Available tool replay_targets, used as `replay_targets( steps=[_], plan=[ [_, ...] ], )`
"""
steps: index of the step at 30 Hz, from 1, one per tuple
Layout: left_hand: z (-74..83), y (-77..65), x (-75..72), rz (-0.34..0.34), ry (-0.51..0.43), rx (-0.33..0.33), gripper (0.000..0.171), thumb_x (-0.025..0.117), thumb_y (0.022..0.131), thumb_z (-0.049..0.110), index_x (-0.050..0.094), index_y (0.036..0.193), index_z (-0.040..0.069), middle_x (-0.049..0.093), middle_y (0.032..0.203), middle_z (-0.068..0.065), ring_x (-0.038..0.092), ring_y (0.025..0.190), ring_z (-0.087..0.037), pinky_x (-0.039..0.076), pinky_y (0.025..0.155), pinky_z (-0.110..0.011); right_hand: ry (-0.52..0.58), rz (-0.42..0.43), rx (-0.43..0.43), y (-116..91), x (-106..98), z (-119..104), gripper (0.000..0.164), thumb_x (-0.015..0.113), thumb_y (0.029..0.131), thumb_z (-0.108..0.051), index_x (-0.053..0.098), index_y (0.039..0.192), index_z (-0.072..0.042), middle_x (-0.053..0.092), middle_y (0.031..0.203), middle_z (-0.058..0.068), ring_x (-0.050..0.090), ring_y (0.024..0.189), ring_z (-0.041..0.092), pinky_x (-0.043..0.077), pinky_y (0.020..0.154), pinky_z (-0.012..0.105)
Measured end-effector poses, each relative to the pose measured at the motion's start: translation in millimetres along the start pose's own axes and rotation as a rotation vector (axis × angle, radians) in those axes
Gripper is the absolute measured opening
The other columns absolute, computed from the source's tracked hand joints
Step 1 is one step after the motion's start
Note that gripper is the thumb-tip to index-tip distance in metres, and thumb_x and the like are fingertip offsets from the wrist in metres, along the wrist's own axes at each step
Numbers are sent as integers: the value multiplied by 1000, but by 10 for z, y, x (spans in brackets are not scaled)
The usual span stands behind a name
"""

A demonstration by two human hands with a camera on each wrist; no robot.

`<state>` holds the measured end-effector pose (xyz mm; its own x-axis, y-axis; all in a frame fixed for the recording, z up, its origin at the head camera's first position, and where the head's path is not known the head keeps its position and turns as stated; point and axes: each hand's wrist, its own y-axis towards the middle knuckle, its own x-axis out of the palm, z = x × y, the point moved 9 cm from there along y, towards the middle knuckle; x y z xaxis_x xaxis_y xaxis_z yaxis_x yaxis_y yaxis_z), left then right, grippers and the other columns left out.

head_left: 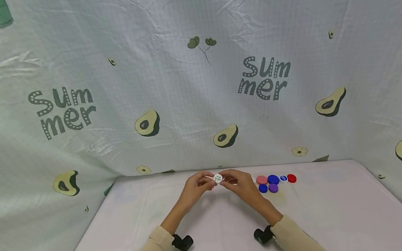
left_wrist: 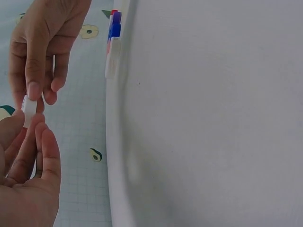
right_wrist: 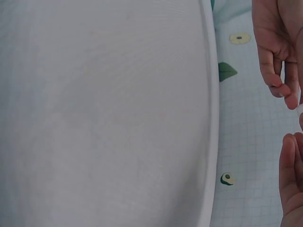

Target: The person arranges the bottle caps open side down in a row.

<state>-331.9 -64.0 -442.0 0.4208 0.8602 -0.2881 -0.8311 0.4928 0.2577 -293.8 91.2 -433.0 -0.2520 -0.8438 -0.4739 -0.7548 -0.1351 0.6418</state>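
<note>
Between both hands, raised above the far part of the table, is a small round white bottle cap [head_left: 218,178] with dark marks on its top face. My left hand [head_left: 197,185] pinches it from the left with thumb and fingertips. From the opposite side my right hand [head_left: 241,182] grips its edge the same way. The left wrist view shows the white cap [left_wrist: 29,108] edge-on, with the left hand [left_wrist: 31,182] below and the right hand [left_wrist: 45,42] above. Only a sliver of it shows at the border of the right wrist view.
Right of the hands lie several caps: pink [head_left: 261,180], large blue [head_left: 273,179], small blue [head_left: 263,188], purple [head_left: 273,188], blue-and-white [head_left: 283,178] and red [head_left: 291,178]. A patterned curtain [head_left: 182,87] hangs behind the white table [head_left: 340,209].
</note>
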Motion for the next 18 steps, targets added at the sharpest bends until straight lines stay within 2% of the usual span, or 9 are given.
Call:
replay_targets(
  steps=[7,12,18],
  plan=[
    [-22,-4,-66,65,118,32,23,77,92,15,74,113,10,75,106,-8,70,96,-22,58,82,-32,5,-23,46,-6,44,23,30,82,86,-11,73,114,-7,76,106,5,74,92,19,60,80,27],
    [-23,8,-89,82,154,52,22,78,91,18,76,112,11,76,107,-6,71,100,-22,58,87,-32,-11,-27,58,-4,42,6,29,81,87,-14,73,114,-8,76,106,5,74,93,19,60,81,27],
    [15,19,-51,41,118,84,22,76,92,13,74,113,7,75,110,-9,73,102,-22,59,85,-28,-23,-43,89,0,36,14,28,80,88,-15,73,114,-9,77,106,4,74,93,17,59,83,25]
  ],
)
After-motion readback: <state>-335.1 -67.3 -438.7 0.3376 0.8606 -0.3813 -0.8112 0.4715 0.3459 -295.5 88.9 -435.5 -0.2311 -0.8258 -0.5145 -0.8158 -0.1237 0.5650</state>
